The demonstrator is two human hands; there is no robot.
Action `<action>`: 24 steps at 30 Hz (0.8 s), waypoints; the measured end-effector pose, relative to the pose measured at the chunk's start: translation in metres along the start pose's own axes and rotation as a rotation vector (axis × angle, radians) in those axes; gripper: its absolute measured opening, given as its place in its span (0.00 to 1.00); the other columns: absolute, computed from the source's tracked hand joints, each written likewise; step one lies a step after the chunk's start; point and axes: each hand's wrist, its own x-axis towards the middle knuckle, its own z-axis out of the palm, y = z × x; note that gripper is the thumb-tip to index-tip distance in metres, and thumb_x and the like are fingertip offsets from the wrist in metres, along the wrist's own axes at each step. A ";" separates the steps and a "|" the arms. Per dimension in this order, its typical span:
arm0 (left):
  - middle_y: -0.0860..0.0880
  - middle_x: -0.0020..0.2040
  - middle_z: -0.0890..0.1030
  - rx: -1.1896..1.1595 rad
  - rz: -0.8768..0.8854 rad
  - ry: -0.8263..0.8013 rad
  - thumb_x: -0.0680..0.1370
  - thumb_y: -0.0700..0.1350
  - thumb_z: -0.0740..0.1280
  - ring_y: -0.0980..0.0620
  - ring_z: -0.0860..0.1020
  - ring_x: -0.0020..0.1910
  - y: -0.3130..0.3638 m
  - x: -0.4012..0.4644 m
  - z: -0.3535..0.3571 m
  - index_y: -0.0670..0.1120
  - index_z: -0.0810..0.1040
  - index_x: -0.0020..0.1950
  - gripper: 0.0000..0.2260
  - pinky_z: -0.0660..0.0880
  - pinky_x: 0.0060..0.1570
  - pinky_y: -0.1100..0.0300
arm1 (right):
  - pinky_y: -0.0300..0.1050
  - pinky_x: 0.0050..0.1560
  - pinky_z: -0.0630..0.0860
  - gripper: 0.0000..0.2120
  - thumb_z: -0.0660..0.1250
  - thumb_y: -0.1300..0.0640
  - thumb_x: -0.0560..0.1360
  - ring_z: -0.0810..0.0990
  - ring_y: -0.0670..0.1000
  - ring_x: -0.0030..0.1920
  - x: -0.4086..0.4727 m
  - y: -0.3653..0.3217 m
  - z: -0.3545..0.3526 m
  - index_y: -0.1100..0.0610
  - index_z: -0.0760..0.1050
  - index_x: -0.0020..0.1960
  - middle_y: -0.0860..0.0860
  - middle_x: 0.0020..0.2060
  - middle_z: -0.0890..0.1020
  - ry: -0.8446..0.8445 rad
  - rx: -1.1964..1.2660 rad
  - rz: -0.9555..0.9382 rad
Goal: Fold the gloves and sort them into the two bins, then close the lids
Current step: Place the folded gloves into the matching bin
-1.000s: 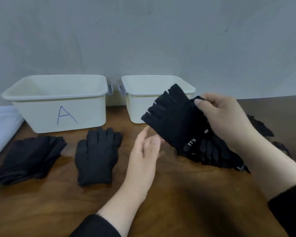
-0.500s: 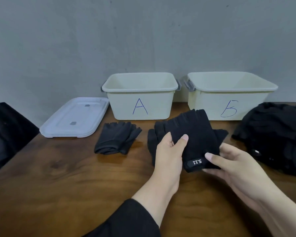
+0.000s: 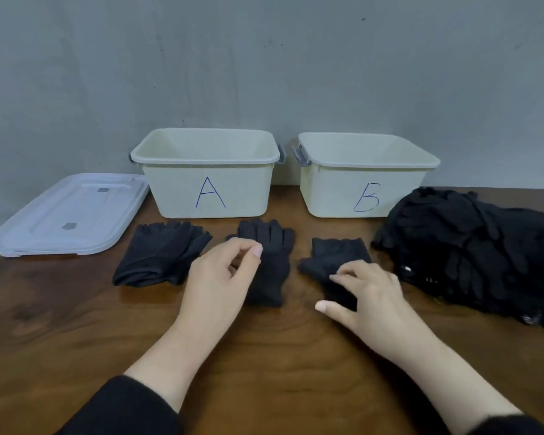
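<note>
On the dark brown wooden table (image 3: 76, 324), 2 cream plastic bins stand against the grey wall (image 3: 264, 58) at 12 o'clock: the bin marked A (image 3: 208, 175) slightly left, the bin marked B (image 3: 363, 180) at 1 o'clock, both with lids off. A stack of clear plastic lids (image 3: 66, 215) lies flat at 10 o'clock, just beside bin A. In front of bin A lie a folded black knit glove bundle (image 3: 161, 254) and, to its right, a flat black knit glove (image 3: 272, 262) with fingers pointing to 12 o'clock. A short black fingerless glove (image 3: 333, 259) lies in front of bin B. A heap of unsorted black gloves (image 3: 471, 249) fills the 2 o'clock side. The left hand (image 3: 220, 277) hovers over the flat glove's left edge, fingers loosely curled with thumb and forefinger near each other, holding nothing. The right hand (image 3: 371, 299) rests on the near end of the fingerless glove, fingers bent down onto the cloth and thumb spread toward 9 o'clock; whether it grips the cloth I cannot tell. Black sleeves (image 3: 123, 406) cover both forearms.
</note>
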 end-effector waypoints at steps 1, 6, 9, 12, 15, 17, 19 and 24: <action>0.62 0.43 0.81 0.039 0.009 0.011 0.81 0.51 0.65 0.62 0.79 0.46 -0.004 0.001 -0.007 0.58 0.81 0.50 0.06 0.73 0.43 0.69 | 0.41 0.71 0.61 0.34 0.59 0.30 0.75 0.67 0.43 0.66 -0.003 0.000 0.005 0.48 0.72 0.74 0.39 0.65 0.72 -0.014 0.045 0.002; 0.60 0.46 0.79 0.342 0.113 0.023 0.79 0.45 0.67 0.60 0.75 0.47 -0.029 0.007 -0.048 0.54 0.81 0.50 0.05 0.74 0.48 0.58 | 0.31 0.70 0.56 0.27 0.58 0.38 0.80 0.67 0.42 0.73 -0.003 0.001 0.012 0.49 0.70 0.76 0.41 0.73 0.72 0.066 0.130 0.017; 0.55 0.52 0.79 0.499 0.116 0.064 0.78 0.44 0.70 0.52 0.76 0.54 -0.042 0.010 -0.068 0.51 0.82 0.53 0.06 0.73 0.59 0.45 | 0.33 0.73 0.53 0.25 0.56 0.41 0.83 0.63 0.43 0.76 -0.004 -0.002 0.021 0.48 0.67 0.78 0.42 0.76 0.69 0.045 0.103 -0.010; 0.52 0.60 0.78 0.631 -0.005 0.070 0.77 0.47 0.71 0.49 0.74 0.63 -0.051 0.011 -0.082 0.51 0.80 0.61 0.12 0.65 0.66 0.44 | 0.36 0.76 0.49 0.26 0.52 0.41 0.83 0.59 0.43 0.78 -0.002 -0.004 0.027 0.47 0.63 0.79 0.42 0.78 0.65 0.040 0.072 -0.032; 0.52 0.68 0.76 0.653 -0.162 -0.029 0.79 0.49 0.68 0.50 0.71 0.68 -0.058 0.008 -0.091 0.51 0.77 0.68 0.17 0.64 0.68 0.47 | 0.42 0.79 0.47 0.31 0.46 0.36 0.80 0.57 0.42 0.79 -0.001 -0.005 0.029 0.46 0.62 0.79 0.42 0.78 0.63 0.045 0.046 -0.051; 0.52 0.69 0.76 0.652 -0.215 -0.091 0.81 0.51 0.67 0.50 0.72 0.67 -0.059 0.008 -0.092 0.51 0.76 0.69 0.17 0.67 0.68 0.49 | 0.45 0.80 0.49 0.33 0.46 0.36 0.78 0.60 0.43 0.78 -0.002 -0.006 0.026 0.48 0.68 0.77 0.43 0.77 0.67 0.121 0.051 -0.067; 0.52 0.69 0.76 0.630 -0.226 -0.105 0.81 0.52 0.67 0.50 0.73 0.66 -0.057 0.008 -0.093 0.51 0.76 0.70 0.18 0.69 0.65 0.54 | 0.45 0.79 0.50 0.31 0.50 0.37 0.79 0.64 0.44 0.76 -0.003 -0.008 0.025 0.50 0.73 0.74 0.44 0.74 0.71 0.183 0.081 -0.094; 0.49 0.71 0.75 0.594 -0.280 -0.111 0.81 0.52 0.66 0.48 0.72 0.70 -0.059 0.008 -0.096 0.49 0.74 0.73 0.20 0.68 0.66 0.55 | 0.45 0.79 0.52 0.29 0.50 0.36 0.79 0.66 0.42 0.75 -0.005 -0.010 0.030 0.48 0.76 0.71 0.43 0.72 0.73 0.164 0.100 -0.155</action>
